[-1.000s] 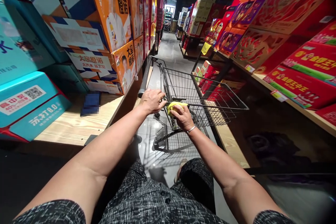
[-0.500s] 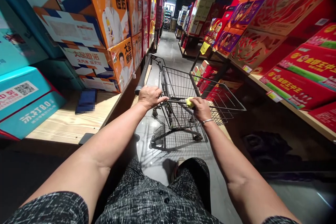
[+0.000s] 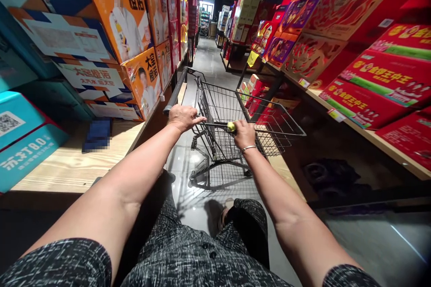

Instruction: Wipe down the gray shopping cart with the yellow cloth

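A black wire shopping cart [image 3: 219,98] stands sideways in the aisle before me, its grey handle bar at the left. My left hand [image 3: 183,118] is closed over the near corner by the end of that handle, thumb reaching right along the near rim. In my right hand [image 3: 244,134] is a small crumpled yellow-green wad, like a cloth [image 3: 231,126], pressed at the basket's near rim. The fingertips on it are partly hidden. Nothing is visible inside the wire basket.
Orange drink cartons [image 3: 141,80] and turquoise boxes [image 3: 30,143] stack on the left wooden shelf, with a dark blue packet [image 3: 97,134] near its edge. Red boxes [image 3: 373,85] fill the right shelf. Grey tiled floor [image 3: 212,56] runs down the aisle.
My right hand has slid left along the near rim with the yellow-green wad. My left hand keeps its place on the cart. The whole view has shifted slightly.
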`<act>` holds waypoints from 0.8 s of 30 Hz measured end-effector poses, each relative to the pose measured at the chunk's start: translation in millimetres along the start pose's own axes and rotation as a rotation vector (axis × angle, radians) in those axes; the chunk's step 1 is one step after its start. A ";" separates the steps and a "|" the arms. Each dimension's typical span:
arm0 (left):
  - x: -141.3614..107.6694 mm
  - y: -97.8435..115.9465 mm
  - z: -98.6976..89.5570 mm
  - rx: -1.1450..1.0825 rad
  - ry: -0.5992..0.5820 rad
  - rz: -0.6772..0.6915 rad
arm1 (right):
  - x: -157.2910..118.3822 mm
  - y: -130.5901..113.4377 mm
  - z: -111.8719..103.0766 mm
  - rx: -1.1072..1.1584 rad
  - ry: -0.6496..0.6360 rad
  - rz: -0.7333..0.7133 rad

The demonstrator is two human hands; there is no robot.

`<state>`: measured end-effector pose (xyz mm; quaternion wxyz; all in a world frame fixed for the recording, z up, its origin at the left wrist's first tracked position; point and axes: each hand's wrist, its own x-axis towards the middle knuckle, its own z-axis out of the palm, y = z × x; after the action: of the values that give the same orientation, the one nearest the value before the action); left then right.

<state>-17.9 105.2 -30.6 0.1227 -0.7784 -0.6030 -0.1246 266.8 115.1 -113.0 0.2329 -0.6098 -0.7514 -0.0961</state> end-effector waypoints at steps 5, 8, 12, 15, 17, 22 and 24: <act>1.9 -12.9 -4.9 -0.017 -0.032 -0.030 | 9.2 -61.4 2.0 0.048 -0.013 -0.217; 1.6 -26.1 -4.5 -0.004 -0.025 -0.036 | 10.5 -47.4 0.4 0.027 -0.047 -0.222; -2.2 -39.5 -2.1 0.024 -0.010 -0.035 | -6.2 24.9 -8.6 -0.019 -0.071 -0.100; -5.1 -43.3 -1.3 0.024 -0.003 -0.016 | -29.3 92.9 -21.1 -0.108 -0.092 0.129; -5.4 -44.5 -1.6 0.018 0.002 -0.018 | -42.6 128.6 -28.5 -0.146 -0.083 0.279; -0.4 -49.8 -5.4 0.006 -0.021 -0.069 | -48.0 133.3 -23.0 -0.077 -0.027 0.267; 1.8 -52.0 -7.6 0.019 -0.035 -0.093 | -41.3 99.4 -10.0 0.019 0.030 0.144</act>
<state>-68.2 116.9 -20.8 0.1133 -0.7504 -0.6417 -0.1107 370.8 98.4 -137.5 0.2561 -0.6584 -0.7031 -0.0810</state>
